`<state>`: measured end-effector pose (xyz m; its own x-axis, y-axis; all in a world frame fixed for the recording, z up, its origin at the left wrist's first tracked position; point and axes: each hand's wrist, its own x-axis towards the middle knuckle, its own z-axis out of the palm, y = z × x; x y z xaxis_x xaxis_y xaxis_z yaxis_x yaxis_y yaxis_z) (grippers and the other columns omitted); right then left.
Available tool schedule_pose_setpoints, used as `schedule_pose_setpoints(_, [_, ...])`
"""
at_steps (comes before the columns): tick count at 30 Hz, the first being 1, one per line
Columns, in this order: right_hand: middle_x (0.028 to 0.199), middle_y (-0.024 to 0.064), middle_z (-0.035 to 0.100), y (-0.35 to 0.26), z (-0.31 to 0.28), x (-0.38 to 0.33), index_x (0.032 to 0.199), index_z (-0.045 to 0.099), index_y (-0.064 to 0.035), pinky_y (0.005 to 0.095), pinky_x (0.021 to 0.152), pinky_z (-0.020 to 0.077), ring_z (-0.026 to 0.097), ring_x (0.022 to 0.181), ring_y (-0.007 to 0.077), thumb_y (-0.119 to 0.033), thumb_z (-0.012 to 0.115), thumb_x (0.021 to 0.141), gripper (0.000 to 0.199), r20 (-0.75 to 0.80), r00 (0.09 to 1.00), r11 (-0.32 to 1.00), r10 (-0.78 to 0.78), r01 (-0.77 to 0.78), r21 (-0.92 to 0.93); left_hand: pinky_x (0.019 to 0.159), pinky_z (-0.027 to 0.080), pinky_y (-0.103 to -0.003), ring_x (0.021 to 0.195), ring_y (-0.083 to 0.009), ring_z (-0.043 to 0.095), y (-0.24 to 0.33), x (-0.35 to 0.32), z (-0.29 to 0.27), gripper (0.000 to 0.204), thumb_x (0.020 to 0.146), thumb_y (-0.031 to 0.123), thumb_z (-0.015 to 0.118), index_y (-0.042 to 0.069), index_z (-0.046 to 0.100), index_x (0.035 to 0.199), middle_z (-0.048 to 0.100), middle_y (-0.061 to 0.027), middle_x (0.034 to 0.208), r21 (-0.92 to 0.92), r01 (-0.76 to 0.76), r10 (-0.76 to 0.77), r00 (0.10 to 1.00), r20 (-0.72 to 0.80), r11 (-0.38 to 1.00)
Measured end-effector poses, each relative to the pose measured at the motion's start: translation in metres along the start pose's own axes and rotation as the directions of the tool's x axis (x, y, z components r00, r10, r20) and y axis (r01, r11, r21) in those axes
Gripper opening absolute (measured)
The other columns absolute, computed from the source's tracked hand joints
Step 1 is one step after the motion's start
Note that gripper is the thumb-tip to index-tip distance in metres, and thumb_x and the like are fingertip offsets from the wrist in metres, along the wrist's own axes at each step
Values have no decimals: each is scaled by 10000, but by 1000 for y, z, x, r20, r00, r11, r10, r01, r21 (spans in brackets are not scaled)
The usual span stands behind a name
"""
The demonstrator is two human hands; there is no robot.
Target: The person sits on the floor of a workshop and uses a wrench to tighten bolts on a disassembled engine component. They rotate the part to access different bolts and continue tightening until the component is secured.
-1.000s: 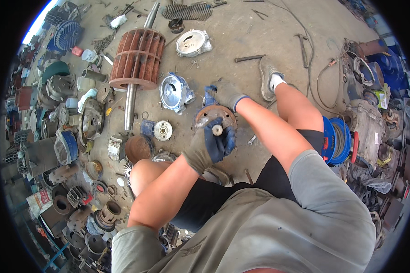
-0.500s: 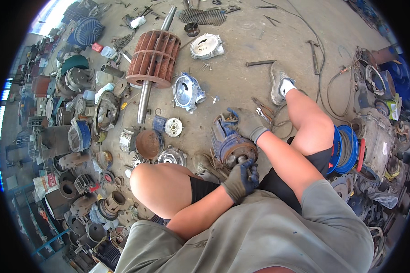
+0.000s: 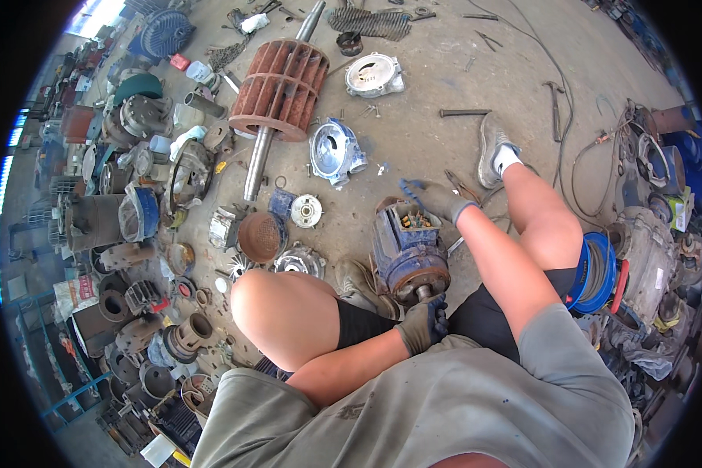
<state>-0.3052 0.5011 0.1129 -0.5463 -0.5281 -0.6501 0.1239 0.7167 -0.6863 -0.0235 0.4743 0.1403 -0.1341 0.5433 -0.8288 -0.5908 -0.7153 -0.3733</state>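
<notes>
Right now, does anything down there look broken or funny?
Yes. The blue motor between the legs is open on top, its inside bits showing. The left hand is at its shaft end, the right hand behind it. Rusty loose parts lie scattered on the floor.

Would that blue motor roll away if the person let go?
Probably not far. The blue motor lies on its side, a round body, but its boxy top would likely stop rolling. It looks like solid metal, so likely heavy. The left hand and right hand both steady it.
</notes>
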Motion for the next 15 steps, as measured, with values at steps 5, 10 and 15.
schedule_pose_setpoints(5, [1445,270,650,-30,22,5,1403,693,-68,482,1190,438,607,1353,446,-669,491,1039,731,203,976,845,-84,177,-504,458,347,-299,513,-157,434,-4,2,11,318,1080,384,674,141,541,922,452,20,632,33,-48,50,997,-53,998])
schedule_pose_setpoints(10, [1423,230,676,-49,26,3,1414,692,-145,473,1127,505,639,1328,415,-558,659,948,623,73,996,851,48,-2,-525,463,376,-379,529,-218,464,-3,3,20,302,1072,352,675,196,550,846,470,-17,655,17,-19,19,1000,-15,1000])
schedule_pose_setpoints(15, [1337,279,696,-51,18,11,1390,694,-116,486,1112,499,656,1270,445,-455,615,970,545,217,968,839,123,15,-543,474,371,-358,545,-198,471,-9,14,19,241,1084,339,656,193,575,909,483,-5,684,67,-29,34,996,-81,997])
